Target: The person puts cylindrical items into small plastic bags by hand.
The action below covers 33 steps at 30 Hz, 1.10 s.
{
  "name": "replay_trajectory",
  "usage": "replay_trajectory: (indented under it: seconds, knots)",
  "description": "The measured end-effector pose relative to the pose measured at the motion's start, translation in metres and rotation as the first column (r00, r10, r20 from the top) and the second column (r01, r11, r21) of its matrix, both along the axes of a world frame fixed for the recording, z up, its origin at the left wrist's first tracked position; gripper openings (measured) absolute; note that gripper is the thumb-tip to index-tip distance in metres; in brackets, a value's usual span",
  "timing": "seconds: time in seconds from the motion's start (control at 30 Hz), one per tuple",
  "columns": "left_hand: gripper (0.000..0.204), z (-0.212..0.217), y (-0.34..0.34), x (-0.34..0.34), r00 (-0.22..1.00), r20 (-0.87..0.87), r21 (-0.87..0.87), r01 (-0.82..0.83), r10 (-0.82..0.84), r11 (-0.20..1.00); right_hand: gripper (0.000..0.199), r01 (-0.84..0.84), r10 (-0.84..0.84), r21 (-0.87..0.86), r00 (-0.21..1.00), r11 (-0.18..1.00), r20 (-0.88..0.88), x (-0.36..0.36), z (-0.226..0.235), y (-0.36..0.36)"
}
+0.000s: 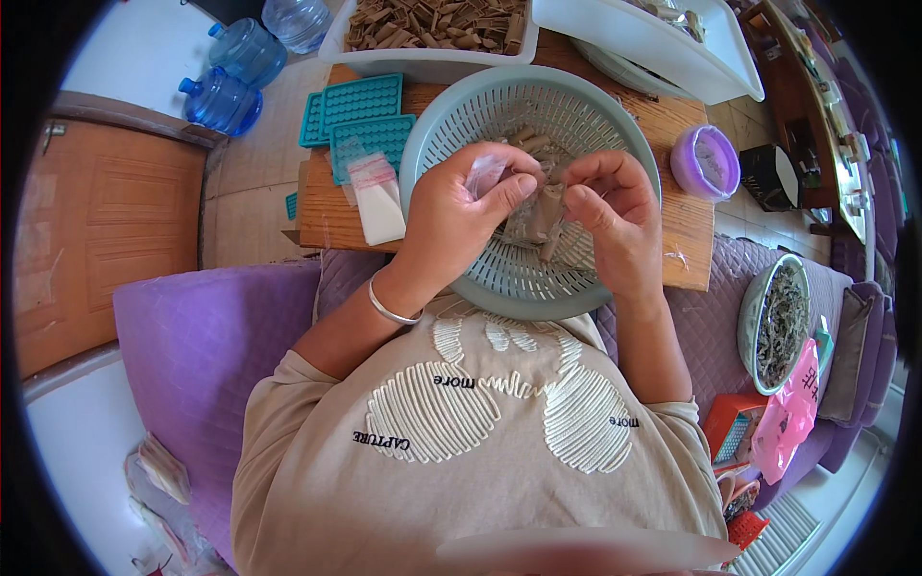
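Observation:
Both my hands are over a grey-green colander (451, 120) on the wooden table. My left hand (461, 197) is closed, thumb against fingers, on thin clear plastic that shows above its knuckles. With thumb and fingertips together, my right hand (619, 211) pinches the other side of what looks like the same clear plastic bag (523, 226). Brown tube-like pieces (550, 206) show in or behind the bag, between the hands; which, I cannot tell. More brown pieces (528, 139) lie in the colander beyond my fingers. My left palm hides part of the bag.
Left of the colander lie white plastic sleeves (381, 206) and teal moulded trays (360, 99). A white tub (437, 65) full of brown pieces stands behind. On the right are a purple bowl (706, 163) and, on the sofa, a basin of dried leaves (780, 322).

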<state>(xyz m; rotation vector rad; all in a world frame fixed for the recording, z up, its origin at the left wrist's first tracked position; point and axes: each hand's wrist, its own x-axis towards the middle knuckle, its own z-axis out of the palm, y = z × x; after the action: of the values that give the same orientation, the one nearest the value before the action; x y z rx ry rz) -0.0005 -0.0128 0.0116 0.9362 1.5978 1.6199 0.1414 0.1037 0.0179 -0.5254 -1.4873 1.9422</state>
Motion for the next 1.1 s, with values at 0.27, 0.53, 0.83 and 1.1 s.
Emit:
replay_trajectory:
  seconds: [0.27, 0.53, 0.83, 1.1]
  knots:
    - [0.034, 0.003, 0.000, 0.008, 0.996, -0.011, 0.044, 0.092, -0.092, 0.995, 0.009, 0.024, -0.027, 0.067, 0.998, 0.997, 0.053, 0.001, 0.000, 0.002]
    - [0.033, 0.002, -0.003, 0.011, 0.991, -0.136, -0.027, 0.007, -0.011, 1.000, 0.007, 0.040, -0.039, -0.052, 0.999, 0.998, 0.022, 0.005, 0.008, -0.002]
    - [0.022, 0.007, -0.008, 0.016, 0.927, 0.374, 0.041, -0.042, 0.023, 0.998, 0.009, -0.009, -0.004, -0.098, 0.992, 0.995, -0.126, 0.010, 0.012, -0.008]
    - [0.022, 0.012, -0.012, 0.022, 0.951, 0.290, 0.065, -0.131, 0.106, 0.989, 0.017, 0.014, -0.014, 0.054, 1.000, 0.998, -0.003, 0.008, 0.008, -0.021]
